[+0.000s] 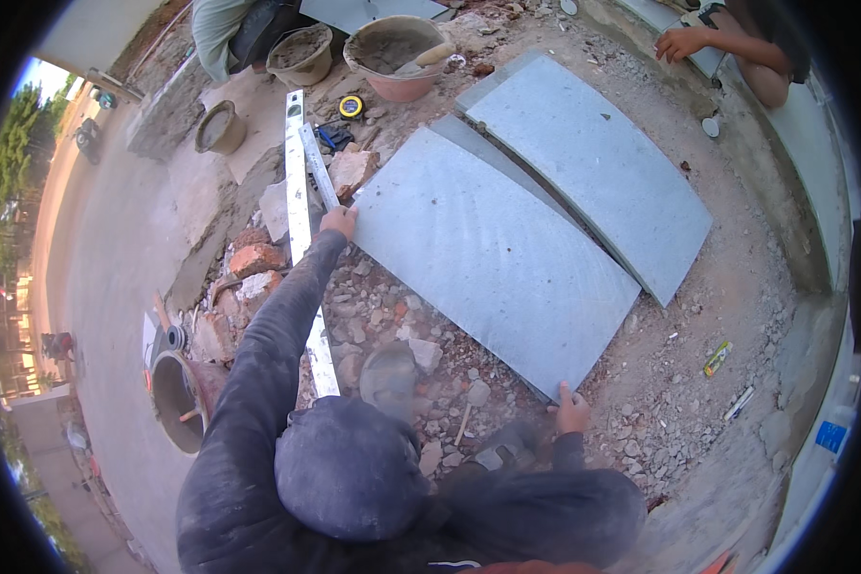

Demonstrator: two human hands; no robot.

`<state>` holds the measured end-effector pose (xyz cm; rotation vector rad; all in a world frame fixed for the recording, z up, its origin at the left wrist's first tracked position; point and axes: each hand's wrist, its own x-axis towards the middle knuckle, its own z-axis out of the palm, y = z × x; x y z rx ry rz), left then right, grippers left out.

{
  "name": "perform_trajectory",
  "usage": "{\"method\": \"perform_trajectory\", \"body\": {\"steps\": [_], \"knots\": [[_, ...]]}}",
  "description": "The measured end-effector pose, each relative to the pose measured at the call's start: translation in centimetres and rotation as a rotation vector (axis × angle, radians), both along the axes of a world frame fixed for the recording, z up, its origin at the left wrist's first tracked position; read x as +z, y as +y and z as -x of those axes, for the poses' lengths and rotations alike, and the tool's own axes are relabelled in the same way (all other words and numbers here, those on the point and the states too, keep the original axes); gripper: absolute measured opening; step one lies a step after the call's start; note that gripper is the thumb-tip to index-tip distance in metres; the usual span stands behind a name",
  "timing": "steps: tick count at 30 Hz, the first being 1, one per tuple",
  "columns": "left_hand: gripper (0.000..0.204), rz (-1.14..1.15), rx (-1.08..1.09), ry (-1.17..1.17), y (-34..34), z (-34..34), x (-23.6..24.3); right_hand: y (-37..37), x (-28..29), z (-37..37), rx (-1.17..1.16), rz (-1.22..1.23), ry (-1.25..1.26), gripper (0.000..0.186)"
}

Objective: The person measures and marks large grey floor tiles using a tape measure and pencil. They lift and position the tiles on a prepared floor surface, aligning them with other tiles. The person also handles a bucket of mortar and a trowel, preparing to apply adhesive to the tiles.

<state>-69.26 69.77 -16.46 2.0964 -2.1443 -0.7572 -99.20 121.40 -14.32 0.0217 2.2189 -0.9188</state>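
Crushed stone and dirt (378, 301) cover the ground around the near grey slab (488, 268), the landmark here; trees (14, 158) stand far off to its left. Well left of the slab, and nearer the person, a round bucket (212, 383) leans over with its mouth facing left. Farther away, also left of the slab, a small bucket (230, 143) stands on the pale ground. Broken bricks (256, 258) lie closer to the slab's left side. Next comes a long metal level (298, 191), stretching past the slab's left corner, with a shorter metal strip (318, 167) slanting between the two.

At that corner the left hand (339, 222) grips the slab's edge; whether it also touches the strip, I cannot tell. Beyond the corner lie a yellow tape measure (351, 106) and, farther off, a large mortar basin (392, 88). At the slab's near corner the right hand (570, 409) holds on, thumb on top, its other fingers hidden. Just beyond and right of the slab lies a far grey slab (598, 172). Well beyond, to the upper right, is a co-worker's hand (679, 43). Right of the slab, a green-yellow packet (717, 359) lies on the rubble.
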Motion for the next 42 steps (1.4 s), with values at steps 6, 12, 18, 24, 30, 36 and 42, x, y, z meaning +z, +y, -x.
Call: {"method": "perform_trajectory", "body": {"steps": [6, 12, 18, 24, 30, 36, 42], "knots": [[0.043, -0.043, -0.023, 0.043, 0.8, -2.5, -0.4, 1.2, 1.2, 0.8, 0.148, 0.029, 0.163, 0.043], [0.046, -0.069, -0.006, 0.086, 2.5, -3.1, 0.1, 1.5, 2.1, 1.5, 0.188, 0.043, 0.131, 0.045], [0.041, -0.093, -0.038, 0.126, 4.6, -4.1, 0.5, 2.2, 1.4, 2.2, 0.218, 0.060, 0.131, 0.046], [0.029, 0.217, -0.182, -0.066, 4.7, -1.7, 4.2, 1.8, 2.0, 2.4, 0.271, 0.032, 0.114, 0.044], [0.023, 0.270, -0.278, 0.331, -3.7, 5.4, 3.9, 1.2, 2.2, 2.7, 0.244, 0.009, 0.065, 0.043], [0.025, 0.186, -0.396, 0.380, -9.8, 11.2, 1.1, 1.9, 2.0, 3.6, 0.258, -0.096, -0.030, 0.043], [0.024, 0.048, -0.374, 0.496, -10.9, 11.6, -0.1, 2.1, 1.6, 3.5, 0.287, -0.072, 0.000, 0.041]]}}
